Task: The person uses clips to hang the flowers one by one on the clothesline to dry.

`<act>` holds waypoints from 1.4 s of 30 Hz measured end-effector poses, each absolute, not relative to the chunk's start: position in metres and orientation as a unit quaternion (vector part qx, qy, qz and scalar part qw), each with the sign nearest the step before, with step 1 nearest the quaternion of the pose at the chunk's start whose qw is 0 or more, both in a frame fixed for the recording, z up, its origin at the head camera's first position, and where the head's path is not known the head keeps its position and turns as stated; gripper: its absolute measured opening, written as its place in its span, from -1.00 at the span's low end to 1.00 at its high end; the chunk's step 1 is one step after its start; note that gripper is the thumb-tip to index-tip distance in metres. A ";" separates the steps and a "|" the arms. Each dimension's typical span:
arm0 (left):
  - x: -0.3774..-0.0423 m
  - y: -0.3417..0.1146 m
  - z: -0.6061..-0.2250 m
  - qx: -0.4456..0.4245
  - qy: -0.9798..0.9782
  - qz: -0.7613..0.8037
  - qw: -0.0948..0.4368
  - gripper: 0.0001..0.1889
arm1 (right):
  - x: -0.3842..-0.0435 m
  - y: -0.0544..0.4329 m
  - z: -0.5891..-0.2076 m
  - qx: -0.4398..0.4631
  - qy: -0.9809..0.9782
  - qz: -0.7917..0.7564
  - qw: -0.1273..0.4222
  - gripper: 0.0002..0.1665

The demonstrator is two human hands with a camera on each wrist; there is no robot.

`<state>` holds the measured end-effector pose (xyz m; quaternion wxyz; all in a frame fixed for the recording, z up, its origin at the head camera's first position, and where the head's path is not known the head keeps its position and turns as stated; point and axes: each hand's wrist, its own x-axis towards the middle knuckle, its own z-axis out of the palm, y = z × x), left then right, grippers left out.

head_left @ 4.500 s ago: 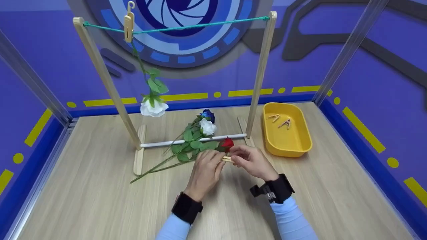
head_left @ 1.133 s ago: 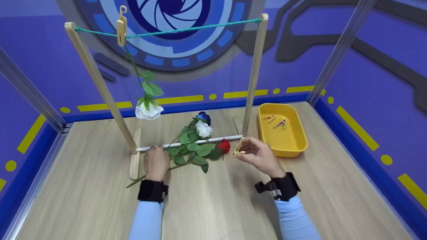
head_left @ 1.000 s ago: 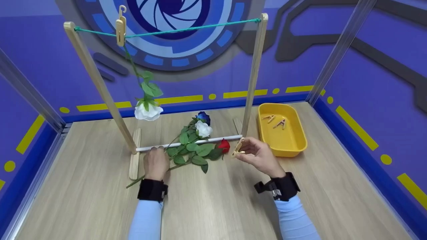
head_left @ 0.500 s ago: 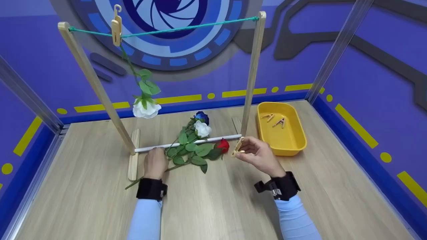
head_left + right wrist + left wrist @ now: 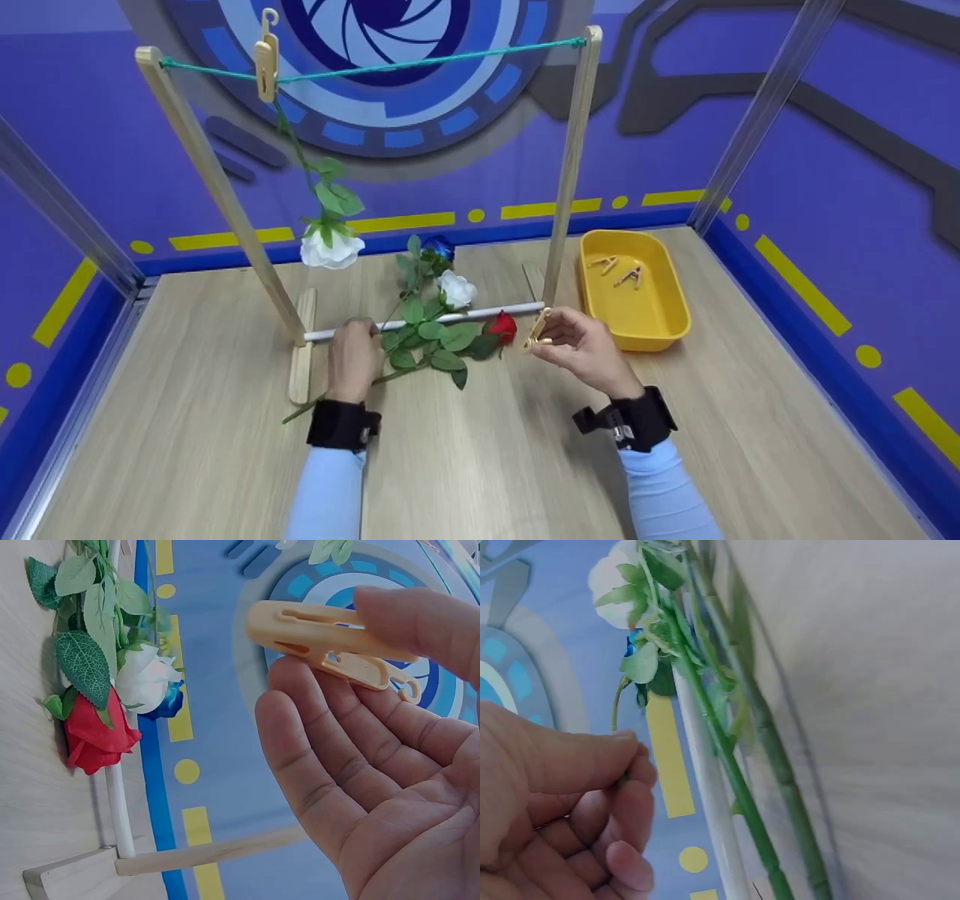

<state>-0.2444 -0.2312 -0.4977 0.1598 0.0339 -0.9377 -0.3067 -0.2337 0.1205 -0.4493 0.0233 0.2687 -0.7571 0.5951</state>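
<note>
My left hand [image 5: 354,360] pinches the thin stem of the blue rose [image 5: 439,247] between thumb and fingers, as the left wrist view shows; its head lies toward the back. A white rose [image 5: 457,289] and a red rose [image 5: 502,328] lie on the table with their stems toward the left, beside and below that hand. My right hand [image 5: 581,352] holds a beige clothespin [image 5: 322,630] between thumb and fingers, just right of the red rose. Another white rose [image 5: 332,247] hangs head down from a green cord [image 5: 427,66], held by a hooked clothespin [image 5: 266,69].
The cord spans two wooden posts [image 5: 574,172], joined low down by a white rod [image 5: 502,310] that crosses the roses. On the right stands a yellow tub [image 5: 645,344] with two clothespins [image 5: 630,276] in it. Blue panels [image 5: 480,180] enclose the table.
My left hand has left the clothespin to my right hand, moved left to the stems and taken the blue rose's stem. The blue rose has just shifted back and left, away from the white one.
</note>
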 end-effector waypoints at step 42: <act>-0.169 -0.202 -0.465 -0.121 -0.924 -0.277 0.232 -0.86 | -0.223 0.145 -0.427 0.261 -0.761 0.584 0.106 -0.67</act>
